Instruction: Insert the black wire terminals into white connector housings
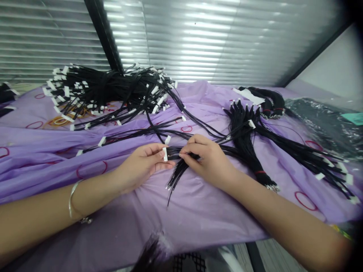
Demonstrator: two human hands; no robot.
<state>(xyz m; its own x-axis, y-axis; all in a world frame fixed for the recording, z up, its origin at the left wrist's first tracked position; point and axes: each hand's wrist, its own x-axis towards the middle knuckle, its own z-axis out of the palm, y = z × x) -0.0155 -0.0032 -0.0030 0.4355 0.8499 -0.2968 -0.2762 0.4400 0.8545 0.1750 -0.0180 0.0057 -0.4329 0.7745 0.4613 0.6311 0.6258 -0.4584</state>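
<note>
My left hand (149, 160) pinches a white connector (165, 154) between thumb and fingers. Thin black wires run from that connector toward my right hand (200, 155). The fingers of my right hand are closed round black wires (178, 172), whose loose tips hang toward the table's front. What exactly lies between the right thumb and forefinger is partly hidden. Just behind my hands lie more black wires with a white connector (168, 139) at their end. To the right, a bundle of black wires (245, 143) is held by a red rubber band (259, 172).
A big heap of black cables with white connectors (113, 88) lies at the back left. On the right are another cable bunch (306, 151) and a clear plastic bag (317, 121) of dark contents. Red rubber bands (305, 201) are scattered over the purple cloth (215, 211). Blinds stand behind.
</note>
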